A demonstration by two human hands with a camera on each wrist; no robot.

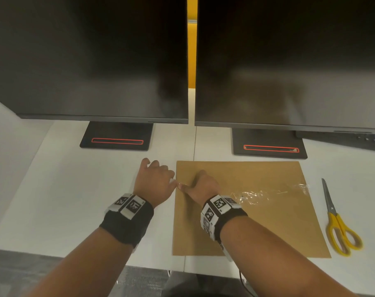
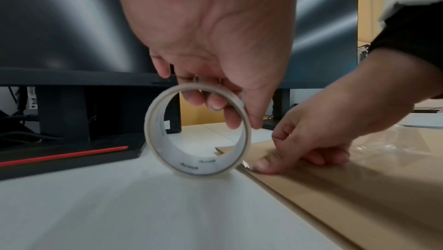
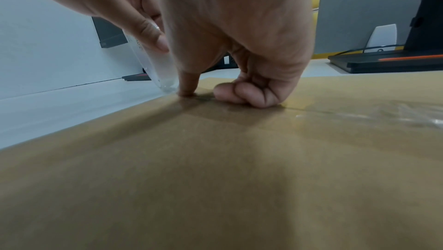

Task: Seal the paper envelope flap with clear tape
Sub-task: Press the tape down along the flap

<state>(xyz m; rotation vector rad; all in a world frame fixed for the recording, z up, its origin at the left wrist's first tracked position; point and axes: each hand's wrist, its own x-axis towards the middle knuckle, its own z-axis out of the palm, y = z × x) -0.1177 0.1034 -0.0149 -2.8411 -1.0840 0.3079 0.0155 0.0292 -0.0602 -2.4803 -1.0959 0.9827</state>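
Note:
A brown paper envelope (image 1: 257,221) lies flat on the white desk (image 1: 75,189). A crinkled strip of clear tape (image 1: 272,192) runs across it from the right side toward its left edge. My left hand (image 1: 154,181) sits just off that left edge. It grips a roll of clear tape (image 2: 199,134), standing on edge on the desk, with fingers through its core. My right hand (image 1: 201,185) rests on the envelope beside the roll. Its thumb (image 3: 188,83) presses down at the envelope's left edge and its other fingers are curled under.
Yellow-handled scissors (image 1: 336,224) lie on the desk right of the envelope. Two dark monitors (image 1: 88,61) (image 1: 289,61) stand close behind, their black bases (image 1: 117,136) (image 1: 269,144) just beyond the envelope. The desk's front edge (image 1: 75,252) is near my forearms.

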